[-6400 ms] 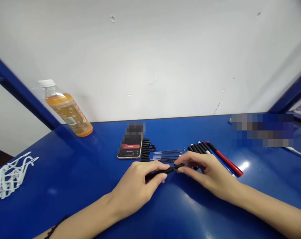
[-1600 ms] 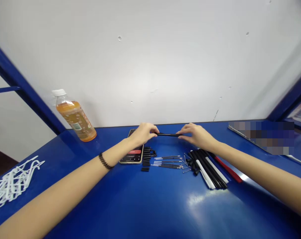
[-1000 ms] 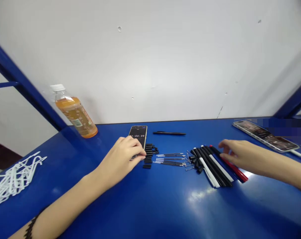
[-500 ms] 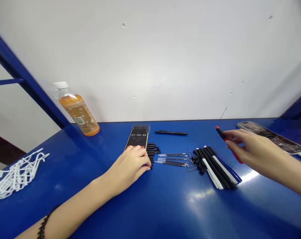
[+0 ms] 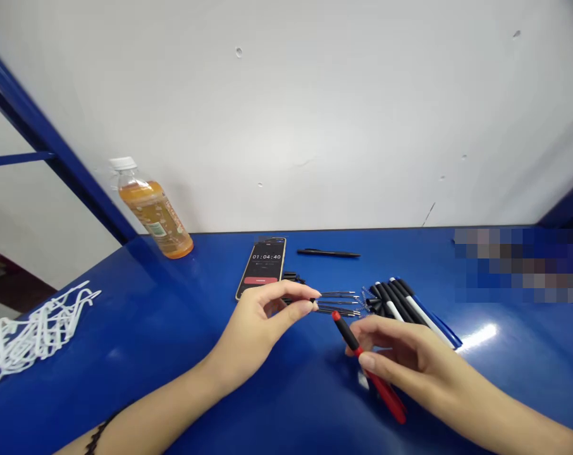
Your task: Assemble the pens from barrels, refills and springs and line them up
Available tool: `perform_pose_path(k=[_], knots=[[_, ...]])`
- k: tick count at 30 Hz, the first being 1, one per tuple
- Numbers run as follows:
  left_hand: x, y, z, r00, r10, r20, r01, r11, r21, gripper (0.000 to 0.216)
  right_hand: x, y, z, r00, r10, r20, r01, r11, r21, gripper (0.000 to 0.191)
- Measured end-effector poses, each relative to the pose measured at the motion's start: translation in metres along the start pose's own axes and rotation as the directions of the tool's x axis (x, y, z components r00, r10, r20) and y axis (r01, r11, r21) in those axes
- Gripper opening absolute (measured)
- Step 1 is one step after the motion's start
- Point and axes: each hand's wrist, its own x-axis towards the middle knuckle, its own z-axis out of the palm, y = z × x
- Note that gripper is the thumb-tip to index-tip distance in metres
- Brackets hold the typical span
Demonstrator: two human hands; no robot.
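My left hand (image 5: 260, 322) pinches a small black pen part (image 5: 313, 301) between thumb and fingertips; most of it is hidden. In my right hand (image 5: 410, 360) is a red pen barrel (image 5: 386, 395) with a black grip, its red tip slanting up toward my left hand. Behind the hands lie thin pen refills (image 5: 338, 310), small springs (image 5: 365, 296) and several black, white and blue pen barrels (image 5: 403, 298), partly covered by my right hand. More small black pen parts (image 5: 292, 276) show beyond my left fingers.
A phone with a running timer (image 5: 262, 262) and a black pen (image 5: 329, 253) lie toward the wall. A bottle of orange drink (image 5: 156, 218) leans at the back left. White plastic strips (image 5: 35, 335) are heaped at the left. A blurred patch covers the far right.
My left hand has lifted off the small black parts and moved right with one pinched. My right hand has brought the red barrel left and nearer to me.
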Motion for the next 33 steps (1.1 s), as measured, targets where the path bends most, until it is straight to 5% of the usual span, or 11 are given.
perform_pose_path(k=[4, 10, 16, 19, 23, 26, 29, 33], knots=[[-0.001, -0.002, 0.011, 0.991, -0.137, 0.003, 0.132, 0.946, -0.296, 0.007, -0.001, -0.002, 0.004, 0.999, -0.014, 0.043, 0.016, 0.999, -0.031, 0.013], [-0.003, -0.004, 0.014, 0.988, -0.155, 0.022, 0.153, 0.925, -0.348, 0.007, 0.002, -0.003, 0.005, 0.999, -0.038, 0.028, 0.039, 0.998, -0.05, 0.01], [-0.008, -0.009, 0.013, 0.999, 0.035, -0.005, -0.036, 0.993, -0.11, 0.006, 0.001, -0.001, 0.004, 0.998, -0.05, 0.031, 0.052, 0.997, -0.051, 0.011], [-0.011, -0.008, 0.011, 0.973, 0.201, 0.114, -0.217, 0.965, 0.151, 0.01, 0.002, 0.002, 0.004, 0.998, -0.066, 0.007, 0.066, 0.998, -0.02, 0.012], [-0.004, -0.005, 0.006, 0.926, 0.308, 0.219, -0.375, 0.822, 0.429, 0.031, 0.005, 0.005, -0.003, 0.991, -0.064, -0.121, 0.073, 0.995, 0.073, 0.017], [0.012, -0.003, 0.007, 0.88, 0.359, 0.312, -0.474, 0.599, 0.646, 0.016, 0.007, 0.005, -0.012, 0.962, -0.069, -0.263, 0.094, 0.992, 0.084, 0.025], [0.029, -0.002, 0.012, 0.834, 0.287, 0.471, -0.547, 0.328, 0.77, 0.012, 0.007, 0.004, -0.02, 0.94, -0.074, -0.334, 0.103, 0.992, 0.07, 0.027], [0.039, -0.007, 0.02, 0.823, 0.205, 0.53, -0.566, 0.202, 0.799, 0.011, 0.007, 0.001, -0.022, 0.937, -0.079, -0.342, 0.101, 0.994, 0.047, 0.024]])
